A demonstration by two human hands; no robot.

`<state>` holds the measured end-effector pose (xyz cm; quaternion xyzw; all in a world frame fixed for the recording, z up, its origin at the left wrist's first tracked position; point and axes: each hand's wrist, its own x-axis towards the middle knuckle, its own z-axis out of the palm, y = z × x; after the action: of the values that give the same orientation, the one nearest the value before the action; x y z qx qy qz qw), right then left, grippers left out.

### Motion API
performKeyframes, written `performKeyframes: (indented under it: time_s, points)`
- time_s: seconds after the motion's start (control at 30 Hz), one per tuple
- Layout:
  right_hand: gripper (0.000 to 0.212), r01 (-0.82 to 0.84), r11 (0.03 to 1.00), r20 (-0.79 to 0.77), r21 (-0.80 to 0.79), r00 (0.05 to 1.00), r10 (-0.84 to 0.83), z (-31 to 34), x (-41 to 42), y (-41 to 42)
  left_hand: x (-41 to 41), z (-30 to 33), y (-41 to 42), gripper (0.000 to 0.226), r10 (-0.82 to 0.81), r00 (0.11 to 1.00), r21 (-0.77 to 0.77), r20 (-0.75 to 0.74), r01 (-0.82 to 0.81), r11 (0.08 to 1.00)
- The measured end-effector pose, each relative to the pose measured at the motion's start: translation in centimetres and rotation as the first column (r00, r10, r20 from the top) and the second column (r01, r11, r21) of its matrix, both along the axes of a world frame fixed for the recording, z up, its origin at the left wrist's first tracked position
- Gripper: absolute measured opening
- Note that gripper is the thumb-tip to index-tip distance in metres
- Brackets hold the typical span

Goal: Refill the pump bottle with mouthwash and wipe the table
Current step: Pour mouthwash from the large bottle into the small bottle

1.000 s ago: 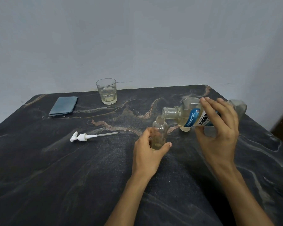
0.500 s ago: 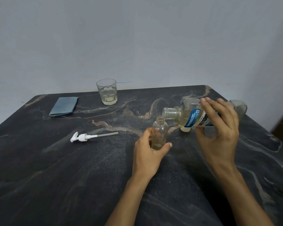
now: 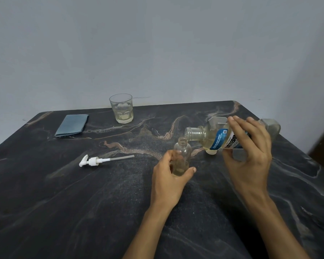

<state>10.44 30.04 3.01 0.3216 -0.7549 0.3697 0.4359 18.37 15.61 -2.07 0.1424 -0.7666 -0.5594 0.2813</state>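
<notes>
Head view: left hand [image 3: 168, 176] grasps the upright pump bottle [image 3: 181, 156] on the table [image 3: 64, 202]. Right hand [image 3: 251, 157] grasps the tilted mouthwash bottle [image 3: 211, 138], its mouth just beside the pump bottle's neck.

I read this as a room in a home, likely set up for a household chore. A dark marble-patterned counter [image 3: 64, 202] stands against a plain grey painted wall [image 3: 157, 43]. On it I see everyday domestic items: a drinking glass [image 3: 121, 108], a folded cloth [image 3: 72, 125], a mouthwash bottle [image 3: 219, 139] and a pump [image 3: 91, 161].
</notes>
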Motion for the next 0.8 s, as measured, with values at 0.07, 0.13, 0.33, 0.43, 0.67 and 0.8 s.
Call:
performKeyframes:
  time_s: [0.07, 0.13, 0.33, 0.43, 0.67, 0.8]
  points:
    - [0.085, -0.005, 1.000, -0.002, -0.001, 1.000, 0.005, 0.02, 0.05, -0.01, 0.03, 0.04, -0.01, 0.037, -0.001, 1.000, 0.001, -0.001, 0.001, 1.000]
    - [0.087, -0.010, 1.000, -0.002, -0.004, 1.000, 0.010, 0.05, 0.08, -0.03, 0.06, 0.10, -0.01, 0.036, -0.003, 1.000, 0.000, -0.003, 0.003, 1.000]
    - [0.088, -0.009, 1.000, -0.001, -0.002, 1.000, 0.009, 0.05, 0.06, 0.00, 0.06, 0.23, 0.05, 0.036, 0.000, 1.000, -0.010, -0.004, 0.000, 1.000]
    - [0.088, -0.009, 1.000, -0.003, -0.001, 1.000, 0.009, 0.05, 0.07, 0.00, 0.09, 0.25, 0.04, 0.036, 0.000, 1.000, -0.015, -0.003, 0.000, 1.000]
    - [0.090, -0.018, 1.000, -0.009, -0.008, 1.000, 0.018, 0.13, 0.14, -0.02, 0.11, 0.21, 0.05, 0.036, 0.000, 1.000, -0.019, 0.000, 0.000, 1.000]
    - [0.090, -0.020, 1.000, -0.012, -0.008, 1.000, 0.019, 0.18, 0.14, -0.08, 0.05, 0.26, 0.00, 0.035, 0.003, 1.000, -0.018, -0.002, -0.003, 1.000]
